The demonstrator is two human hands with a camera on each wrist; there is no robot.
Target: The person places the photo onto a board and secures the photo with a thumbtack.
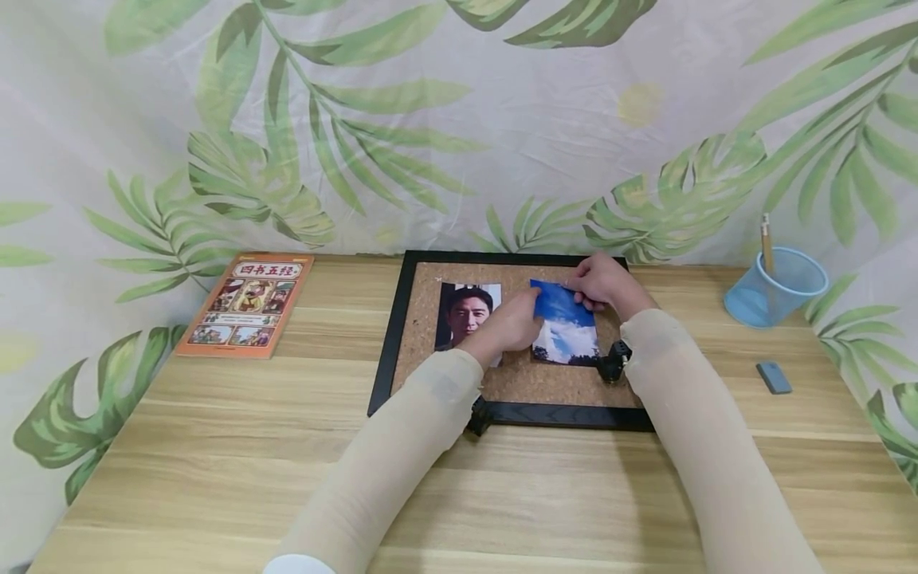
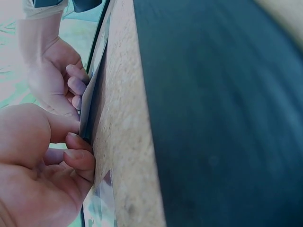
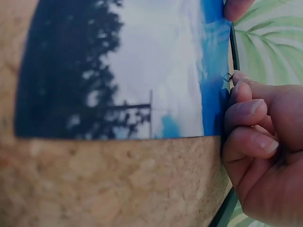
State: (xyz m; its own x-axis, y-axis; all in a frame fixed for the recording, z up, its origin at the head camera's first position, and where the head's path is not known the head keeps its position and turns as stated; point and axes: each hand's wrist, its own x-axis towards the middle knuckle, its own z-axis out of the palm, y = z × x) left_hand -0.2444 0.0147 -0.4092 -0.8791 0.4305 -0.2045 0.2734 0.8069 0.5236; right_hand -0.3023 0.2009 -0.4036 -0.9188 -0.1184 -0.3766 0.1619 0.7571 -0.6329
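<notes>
A cork board (image 1: pixel 516 389) with a black frame lies on the table, and a photo of blue sky and clouds (image 1: pixel 566 335) rests over its right half. At the photo's upper left edge, my left hand (image 1: pixel 511 323) pinches it between thumb and fingers. My right hand (image 1: pixel 602 281) is at the top edge, thumb and index finger together on a small pin (image 3: pixel 229 76) against the photo; its other fingers are curled. In the left wrist view the photo's edge (image 2: pixel 87 113) stands slightly off the cork. A portrait photo (image 1: pixel 450 319) lies on the left half, partly covered by my left hand.
An orange book (image 1: pixel 247 307) lies at the table's back left. To the right stand a blue mesh pen cup (image 1: pixel 760 299) with a pencil (image 1: pixel 766 247) and, nearer, a small grey-blue block (image 1: pixel 774 378). A leaf-patterned cloth (image 1: pixel 402 159) hangs behind the table.
</notes>
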